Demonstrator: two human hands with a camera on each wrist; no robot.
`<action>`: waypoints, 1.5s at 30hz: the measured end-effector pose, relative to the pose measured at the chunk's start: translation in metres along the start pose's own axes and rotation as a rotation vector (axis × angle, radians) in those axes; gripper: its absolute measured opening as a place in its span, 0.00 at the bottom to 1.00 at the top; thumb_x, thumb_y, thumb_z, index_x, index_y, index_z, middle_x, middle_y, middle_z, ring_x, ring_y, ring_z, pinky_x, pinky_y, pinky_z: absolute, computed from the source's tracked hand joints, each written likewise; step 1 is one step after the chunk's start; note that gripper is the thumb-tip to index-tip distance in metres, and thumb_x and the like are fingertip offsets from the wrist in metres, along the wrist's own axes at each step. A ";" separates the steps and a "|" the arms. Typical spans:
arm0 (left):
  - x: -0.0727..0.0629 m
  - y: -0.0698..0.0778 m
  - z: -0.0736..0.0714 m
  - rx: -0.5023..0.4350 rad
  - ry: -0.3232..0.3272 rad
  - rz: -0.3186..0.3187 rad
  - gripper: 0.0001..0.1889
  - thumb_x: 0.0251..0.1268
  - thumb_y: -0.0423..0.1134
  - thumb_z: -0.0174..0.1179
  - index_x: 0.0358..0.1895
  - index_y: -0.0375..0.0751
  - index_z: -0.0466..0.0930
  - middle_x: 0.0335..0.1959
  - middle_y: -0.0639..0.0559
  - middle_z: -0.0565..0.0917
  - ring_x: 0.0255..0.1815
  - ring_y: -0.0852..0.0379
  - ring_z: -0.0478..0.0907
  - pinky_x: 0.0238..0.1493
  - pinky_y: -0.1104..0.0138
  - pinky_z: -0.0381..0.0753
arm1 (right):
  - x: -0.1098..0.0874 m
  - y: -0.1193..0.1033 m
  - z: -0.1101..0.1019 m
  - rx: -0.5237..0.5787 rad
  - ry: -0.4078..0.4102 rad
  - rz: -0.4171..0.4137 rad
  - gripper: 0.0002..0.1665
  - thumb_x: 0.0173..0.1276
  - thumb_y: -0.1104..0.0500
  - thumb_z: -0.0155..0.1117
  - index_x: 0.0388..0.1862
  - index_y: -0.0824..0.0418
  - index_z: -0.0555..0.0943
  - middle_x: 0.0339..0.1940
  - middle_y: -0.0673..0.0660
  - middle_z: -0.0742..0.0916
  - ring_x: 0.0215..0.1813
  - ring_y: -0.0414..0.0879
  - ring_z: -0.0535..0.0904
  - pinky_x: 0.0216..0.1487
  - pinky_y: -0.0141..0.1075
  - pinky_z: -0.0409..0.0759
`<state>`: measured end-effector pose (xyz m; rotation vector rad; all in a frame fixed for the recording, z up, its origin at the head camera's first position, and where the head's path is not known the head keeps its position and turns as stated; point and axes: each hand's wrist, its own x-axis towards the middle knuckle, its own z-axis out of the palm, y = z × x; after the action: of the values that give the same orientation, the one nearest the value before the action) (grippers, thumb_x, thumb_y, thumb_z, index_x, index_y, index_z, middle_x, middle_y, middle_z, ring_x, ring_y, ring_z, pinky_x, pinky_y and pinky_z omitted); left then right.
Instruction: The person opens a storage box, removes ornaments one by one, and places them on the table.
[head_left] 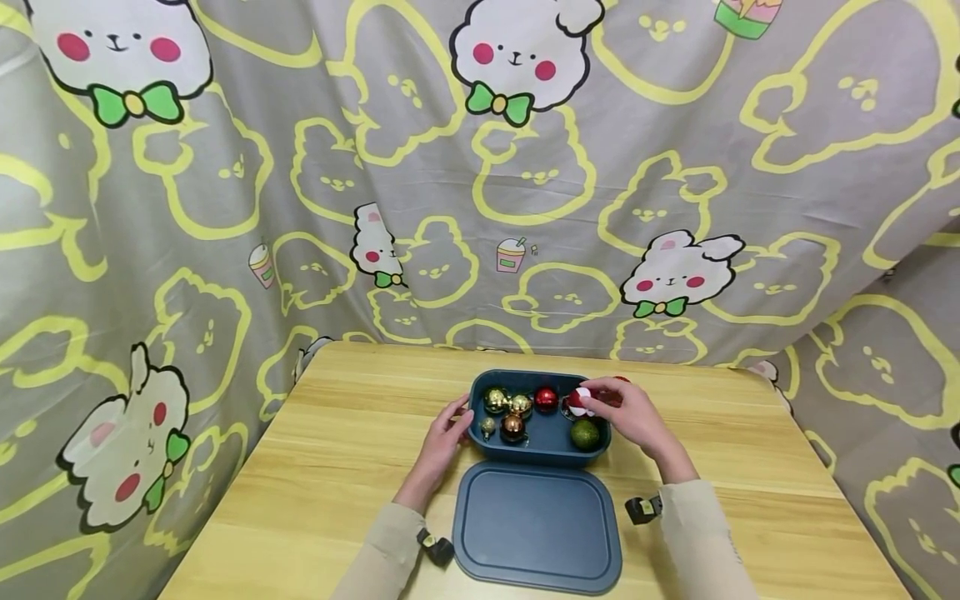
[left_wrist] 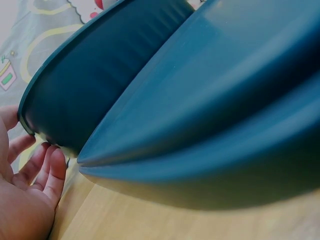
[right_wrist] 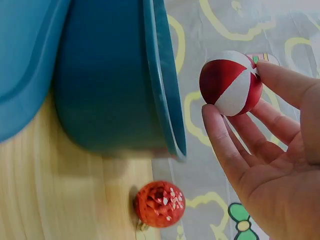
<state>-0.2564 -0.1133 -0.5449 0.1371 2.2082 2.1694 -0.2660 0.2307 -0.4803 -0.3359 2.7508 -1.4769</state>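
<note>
A dark blue rectangular box (head_left: 547, 454) stands on the table with several Christmas baubles inside. My right hand (head_left: 626, 414) pinches a red-and-white bauble (right_wrist: 231, 83) between thumb and fingertips, above the rim at the box's right end. At the opposite end, my left hand (head_left: 442, 437) touches the outer wall, its fingers loosely bent. Gold baubles (head_left: 496, 400), a copper one (head_left: 513, 427) and a shiny red one (head_left: 546, 399) lie inside. Near the right front corner sits a green glittery bauble (head_left: 584, 433). Outside, right of the box, rests a red textured bauble (right_wrist: 160, 204).
The box's blue lid (head_left: 537, 527) lies flat on the wooden table (head_left: 300, 500), directly in front of the box. A patterned grey curtain (head_left: 450, 183) hangs behind the table and along both sides. A small black device (head_left: 643, 509) is strapped at the right wrist.
</note>
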 end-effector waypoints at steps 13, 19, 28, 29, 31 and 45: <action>0.001 0.000 -0.001 -0.007 -0.012 -0.003 0.26 0.80 0.40 0.58 0.75 0.34 0.69 0.55 0.41 0.77 0.40 0.58 0.74 0.45 0.61 0.81 | -0.009 0.016 -0.031 -0.021 0.097 0.045 0.28 0.76 0.44 0.65 0.65 0.60 0.82 0.60 0.64 0.85 0.60 0.58 0.80 0.49 0.34 0.81; 0.001 0.000 -0.002 -0.010 -0.015 -0.007 0.26 0.80 0.40 0.58 0.75 0.35 0.69 0.55 0.41 0.77 0.39 0.58 0.75 0.45 0.61 0.81 | -0.013 0.020 -0.044 0.001 0.135 0.064 0.32 0.77 0.44 0.64 0.69 0.63 0.79 0.65 0.66 0.82 0.62 0.58 0.80 0.49 0.31 0.81; 0.000 -0.001 -0.003 -0.012 -0.001 -0.004 0.26 0.79 0.39 0.58 0.74 0.35 0.70 0.54 0.42 0.77 0.40 0.58 0.75 0.44 0.62 0.81 | -0.015 0.035 -0.048 0.144 0.191 0.123 0.33 0.77 0.48 0.64 0.70 0.69 0.76 0.66 0.71 0.79 0.46 0.25 0.78 0.46 0.23 0.82; 0.000 -0.001 -0.003 -0.011 -0.006 -0.003 0.26 0.79 0.40 0.58 0.75 0.35 0.70 0.54 0.42 0.77 0.40 0.58 0.75 0.44 0.61 0.81 | -0.015 0.038 -0.048 0.147 0.198 0.128 0.33 0.77 0.48 0.64 0.70 0.70 0.76 0.66 0.71 0.79 0.46 0.25 0.78 0.47 0.23 0.82; 0.000 -0.001 -0.003 -0.012 -0.011 -0.006 0.26 0.79 0.40 0.58 0.75 0.35 0.70 0.54 0.42 0.77 0.39 0.58 0.75 0.44 0.60 0.81 | -0.015 0.043 -0.049 0.134 0.208 0.145 0.33 0.78 0.48 0.64 0.70 0.69 0.76 0.66 0.71 0.80 0.45 0.26 0.78 0.47 0.23 0.81; 0.001 -0.001 -0.001 -0.012 -0.011 -0.003 0.26 0.80 0.39 0.57 0.75 0.35 0.70 0.54 0.41 0.77 0.39 0.57 0.75 0.44 0.61 0.81 | -0.022 0.075 -0.051 0.114 0.197 0.232 0.35 0.78 0.46 0.62 0.71 0.70 0.74 0.68 0.72 0.78 0.45 0.28 0.78 0.49 0.29 0.84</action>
<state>-0.2574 -0.1145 -0.5457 0.1452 2.1874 2.1743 -0.2641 0.3171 -0.5158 0.1333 2.7142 -1.6735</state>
